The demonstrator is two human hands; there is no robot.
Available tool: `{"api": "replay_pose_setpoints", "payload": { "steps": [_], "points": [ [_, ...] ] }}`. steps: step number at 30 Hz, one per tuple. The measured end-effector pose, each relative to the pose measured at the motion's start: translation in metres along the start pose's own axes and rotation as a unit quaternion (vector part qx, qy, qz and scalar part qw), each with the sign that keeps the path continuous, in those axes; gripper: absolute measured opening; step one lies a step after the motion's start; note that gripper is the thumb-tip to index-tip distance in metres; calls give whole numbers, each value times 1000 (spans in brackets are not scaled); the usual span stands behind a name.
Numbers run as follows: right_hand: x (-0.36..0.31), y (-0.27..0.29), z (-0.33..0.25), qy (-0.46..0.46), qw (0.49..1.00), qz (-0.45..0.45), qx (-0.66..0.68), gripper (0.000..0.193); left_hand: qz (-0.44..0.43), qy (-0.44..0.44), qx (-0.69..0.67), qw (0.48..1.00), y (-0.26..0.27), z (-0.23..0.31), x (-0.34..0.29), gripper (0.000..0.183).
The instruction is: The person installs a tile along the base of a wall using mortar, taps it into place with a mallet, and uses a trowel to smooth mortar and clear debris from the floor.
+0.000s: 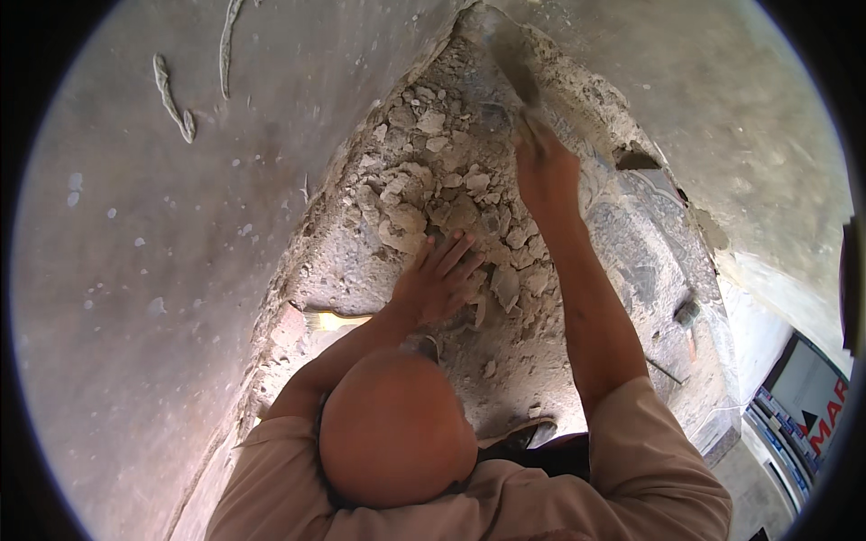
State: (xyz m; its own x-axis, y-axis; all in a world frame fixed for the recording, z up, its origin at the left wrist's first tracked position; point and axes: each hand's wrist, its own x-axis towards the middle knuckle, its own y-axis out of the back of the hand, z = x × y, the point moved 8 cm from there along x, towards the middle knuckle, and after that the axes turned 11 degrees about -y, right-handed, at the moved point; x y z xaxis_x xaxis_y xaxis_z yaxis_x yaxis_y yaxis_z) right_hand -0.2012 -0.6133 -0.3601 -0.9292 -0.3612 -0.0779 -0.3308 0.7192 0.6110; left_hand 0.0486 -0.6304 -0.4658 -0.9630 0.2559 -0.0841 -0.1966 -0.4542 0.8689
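My left hand (pixel 438 278) lies on a heap of broken grey rubble (pixel 406 194), palm down with fingers spread. Beyond it and to the right, my right hand (pixel 544 171) is closed around the near end of a grey tool (pixel 516 68). That tool points away from me toward the far corner; its blade-like end is smeared by motion, so its exact kind is unclear. Chunks and flakes of plaster or mortar lie between the two hands. By my left forearm is a brush (pixel 329 320) with pale bristles and a yellow part, partly hidden by the arm.
Grey walls rise at left (pixel 171 234) and right (pixel 749 117), meeting at the far corner. A dark-headed tool (pixel 687 316) and a thin dark rod (pixel 666 371) lie at right. One shoe (pixel 523 435) shows near the bottom. A smooth rounded form (pixel 397 428) hides part of the floor.
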Motion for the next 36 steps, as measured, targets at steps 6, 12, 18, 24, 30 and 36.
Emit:
{"api": "replay_pose_setpoints", "payload": {
  "steps": [6,12,18,24,30,36],
  "points": [
    [16,-30,-2,43,994,-25,-101,36,-141,39,-35,989,-10,-1,7,77],
    [1,3,-5,11,1000,11,-13,37,-30,1,36,999,-9,3,-2,77],
    [-4,-11,23,10,993,-74,-95,39,-18,4,72,997,-10,0,-9,76],
    [32,-13,21,25,993,-15,-115,39,0,-7,19,1000,-2,4,3,73],
    [-17,-13,4,126,990,-39,-56,40,-93,13,8,996,-12,0,0,75],
    [-26,-1,53,-374,879,-85,284,37,-28,-10,19,999,-8,3,0,76]
  ]
}}
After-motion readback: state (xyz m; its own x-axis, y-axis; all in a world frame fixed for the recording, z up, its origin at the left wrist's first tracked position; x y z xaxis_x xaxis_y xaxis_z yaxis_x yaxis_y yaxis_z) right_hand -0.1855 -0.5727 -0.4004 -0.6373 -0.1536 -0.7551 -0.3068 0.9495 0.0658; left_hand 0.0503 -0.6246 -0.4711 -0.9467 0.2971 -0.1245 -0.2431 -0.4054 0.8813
